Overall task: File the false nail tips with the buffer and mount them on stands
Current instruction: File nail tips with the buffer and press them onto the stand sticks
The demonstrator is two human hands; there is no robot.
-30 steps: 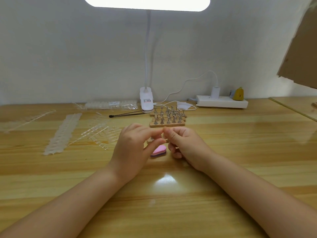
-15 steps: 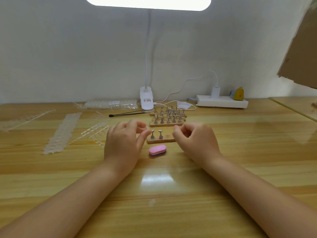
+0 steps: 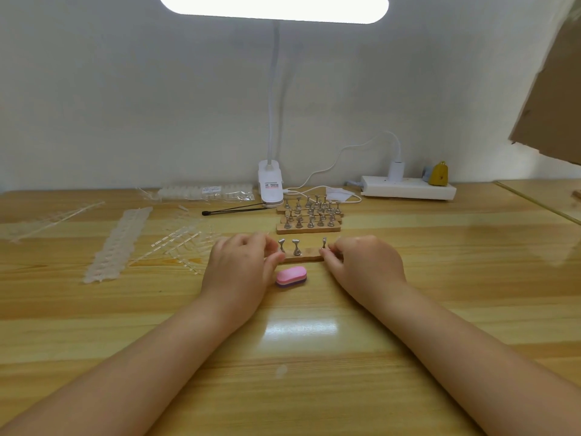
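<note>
Pink oval buffer block [image 3: 291,276] lies untouched on the wooden table [image 3: 314,388], just nearer than the small wooden stand strip w/ metal pegs [image 3: 303,258]. Left hand [image 3: 240,272] and right hand [image 3: 366,267] each pinch one end of the strip, fingers curled. Best to keep it level and square to the body, pegs upright. Clear false nail tip strips [image 3: 116,243] lie further left; more peg strips [image 3: 309,217] beyond.

No legible text (lamp clip [image 3: 270,187] label too blurred)
</note>
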